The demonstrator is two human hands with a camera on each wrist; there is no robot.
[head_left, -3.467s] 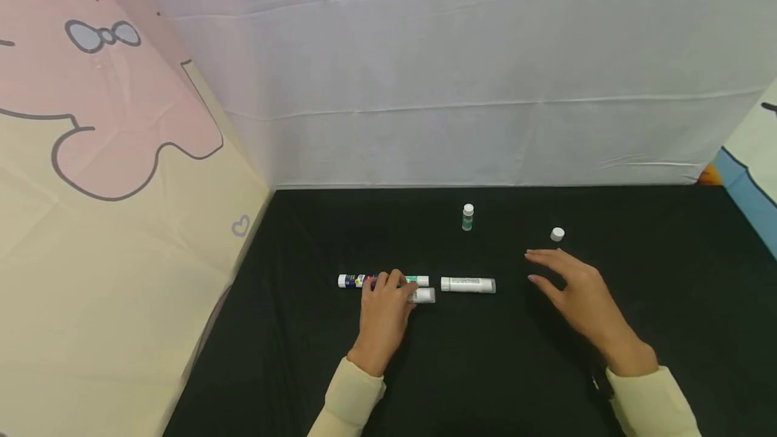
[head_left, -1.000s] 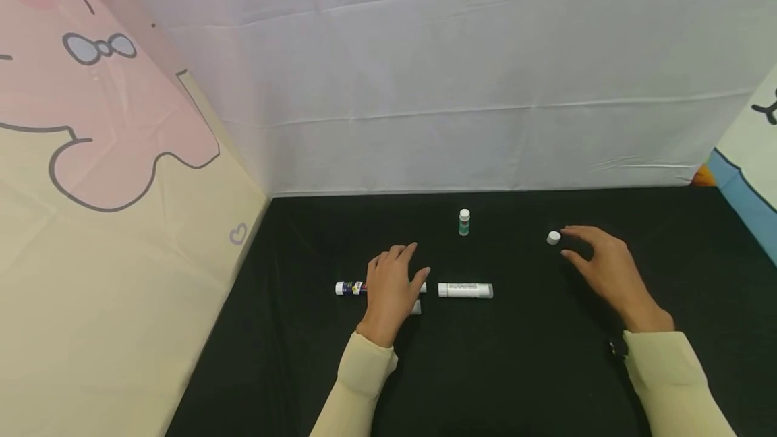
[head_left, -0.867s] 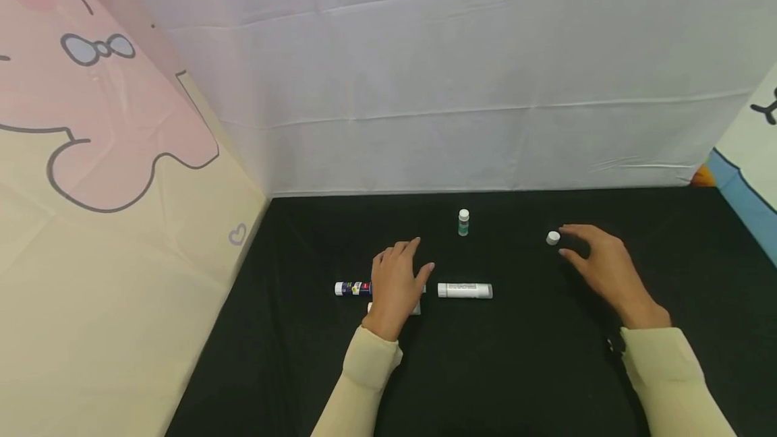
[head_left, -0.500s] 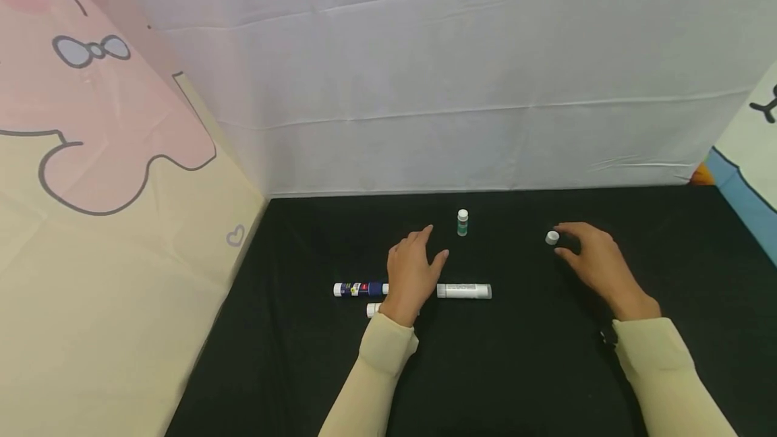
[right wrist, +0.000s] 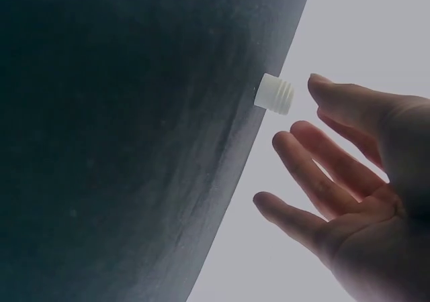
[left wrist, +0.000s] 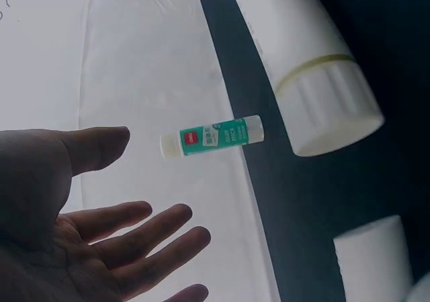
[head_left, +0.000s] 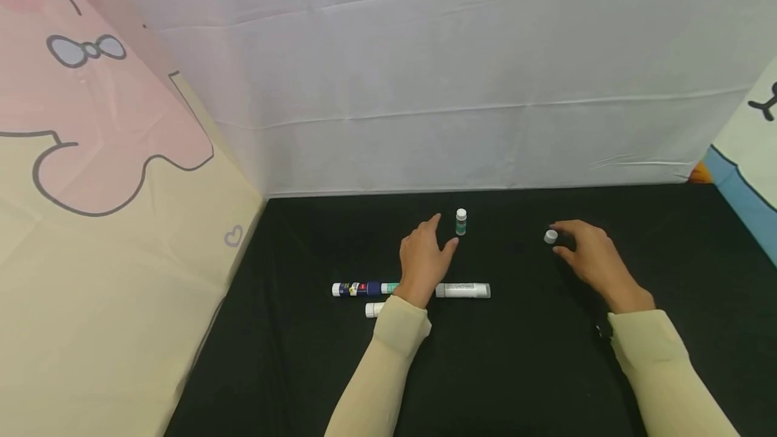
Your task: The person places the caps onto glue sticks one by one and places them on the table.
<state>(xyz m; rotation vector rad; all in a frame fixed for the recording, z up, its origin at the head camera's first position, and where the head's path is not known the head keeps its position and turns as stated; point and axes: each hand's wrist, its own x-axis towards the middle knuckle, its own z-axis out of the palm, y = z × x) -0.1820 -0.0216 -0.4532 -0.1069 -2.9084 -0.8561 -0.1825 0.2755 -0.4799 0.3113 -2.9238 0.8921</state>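
Observation:
A small green-labelled glue stick (head_left: 461, 222) with a white cap stands upright toward the back of the black table. My left hand (head_left: 421, 258) reaches beside it, thumb and forefinger spread, without a hold on it. In the left wrist view a gap shows between the fingers and the glue stick (left wrist: 213, 135). Farther right lies a small white cap (head_left: 550, 237). My right hand (head_left: 591, 258) is just right of this cap, its thumb and forefinger parted around the near side. The right wrist view shows the ribbed cap (right wrist: 273, 94) apart from the fingertips.
Under and beside the left forearm lie a dark blue glue stick (head_left: 358, 289), a green-labelled one (head_left: 389, 288), partly hidden, and a white tube (head_left: 373, 310). Another white tube (head_left: 463, 290) lies right of the left wrist. A white cloth (head_left: 394, 86) hangs behind the table.
My left hand has left the lying tubes and moved forward and right to the standing glue stick. My right hand has moved forward to the white cap.

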